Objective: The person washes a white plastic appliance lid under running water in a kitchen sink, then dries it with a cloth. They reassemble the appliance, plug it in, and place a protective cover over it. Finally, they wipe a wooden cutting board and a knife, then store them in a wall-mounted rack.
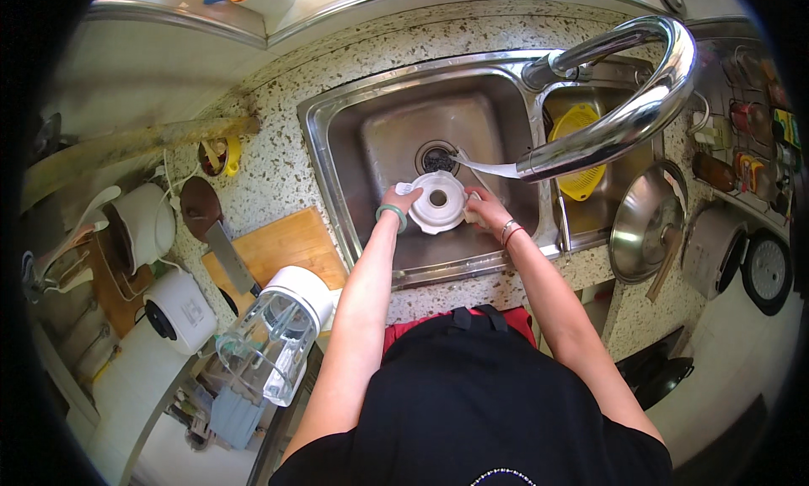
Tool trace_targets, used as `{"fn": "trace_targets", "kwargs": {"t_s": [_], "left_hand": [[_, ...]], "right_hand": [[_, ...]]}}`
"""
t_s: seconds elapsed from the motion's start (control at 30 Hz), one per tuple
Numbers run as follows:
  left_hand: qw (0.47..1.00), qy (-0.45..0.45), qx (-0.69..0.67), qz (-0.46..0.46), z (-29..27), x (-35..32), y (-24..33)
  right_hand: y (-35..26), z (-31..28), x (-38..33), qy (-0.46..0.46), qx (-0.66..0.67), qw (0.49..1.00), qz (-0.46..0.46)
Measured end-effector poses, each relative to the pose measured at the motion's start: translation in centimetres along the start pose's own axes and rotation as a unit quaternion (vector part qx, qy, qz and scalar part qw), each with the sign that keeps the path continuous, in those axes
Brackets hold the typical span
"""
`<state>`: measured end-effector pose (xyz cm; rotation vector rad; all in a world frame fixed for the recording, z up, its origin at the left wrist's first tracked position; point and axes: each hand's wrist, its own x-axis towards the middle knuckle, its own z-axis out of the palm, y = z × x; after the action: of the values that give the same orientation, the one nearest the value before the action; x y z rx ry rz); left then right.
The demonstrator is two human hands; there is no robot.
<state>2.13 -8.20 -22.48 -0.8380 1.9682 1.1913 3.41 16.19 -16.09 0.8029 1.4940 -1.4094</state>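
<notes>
Over the near part of the left sink basin [354,149], I hold a round white lid [438,221] with a hole in its middle. My left hand [407,201] is closed on the lid's left edge, a green bangle at its wrist. On the opposite edge, my right hand [490,211] is closed around a small pale cloth [474,206] that touches the lid. Water [490,168] runs from the chrome faucet [624,145] just beyond the lid, near the drain [438,159]. Parts of my fingers are hidden behind the lid.
A yellow colander [581,183] sits in the right basin. Beside it, a large metal wok lid [645,225] leans on the counter. On the left are a wooden cutting board [291,246], a cleaver [232,259], a clear blender jug [274,339] and a white appliance [181,309].
</notes>
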Motion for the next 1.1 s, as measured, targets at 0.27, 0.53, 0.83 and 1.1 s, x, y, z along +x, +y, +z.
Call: {"fn": "trace_targets", "kwargs": {"t_s": [0.27,0.53,0.83,1.1], "left_hand": [[0.991,0.051,-0.045,0.119,0.3,-3.7,4.7],[0.951,0.046,-0.256,0.169,3.1,-1.3,7.7],[0.934,-0.056,-0.328,0.127,4.6,-3.8,10.2],[0.959,0.119,-0.154,0.204,-0.4,-9.4,9.9]], "right_hand": [[-1.0,-0.2,-1.6,0.044,0.088,0.994,-0.053],[-3.6,-1.0,-3.8,0.105,0.218,0.943,-0.229],[-2.4,-2.3,-3.3,0.132,0.226,0.941,-0.213],[-2.1,0.6,-4.0,0.049,0.106,0.985,-0.129]]}}
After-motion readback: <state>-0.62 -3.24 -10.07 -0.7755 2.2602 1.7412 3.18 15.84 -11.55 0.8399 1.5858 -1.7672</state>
